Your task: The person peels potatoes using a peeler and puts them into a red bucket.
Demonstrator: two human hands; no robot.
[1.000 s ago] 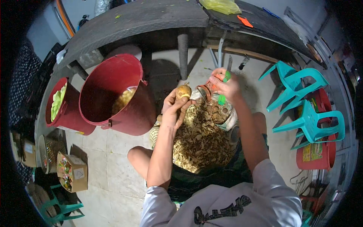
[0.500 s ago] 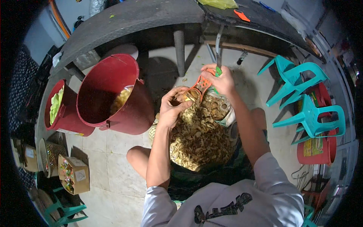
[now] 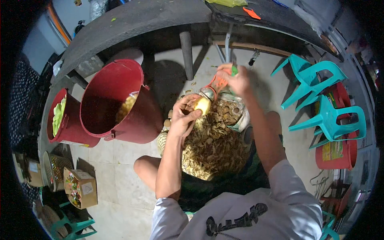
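A partly peeled potato (image 3: 202, 105), its pale yellow flesh turned up, is gripped in the curled fingers of my left hand (image 3: 184, 115). My right hand (image 3: 237, 82) is closed around an orange peeler (image 3: 218, 82), whose head lies at the potato's far edge; I cannot tell whether the blade touches it. A small green piece (image 3: 234, 71) shows by the right fingers, its kind unclear. Below both hands lies a big heap of peelings (image 3: 212, 154) between my legs. Brown unpeeled potatoes (image 3: 227, 111) sit beside it in a whitish sack (image 3: 242, 122).
A large red bucket (image 3: 154, 120) holding pale peeled pieces (image 3: 127, 107) stands left, beside a smaller red bucket (image 3: 76, 130) with light green contents. A dark table (image 3: 160, 20) spans the far side. Teal chairs (image 3: 326, 118) stand right; a cardboard box (image 3: 86, 192) sits left.
The potato has been turned so that a larger bare yellow face shows. My right hand with the peeler has shifted slightly away from me. The view has tilted a little.
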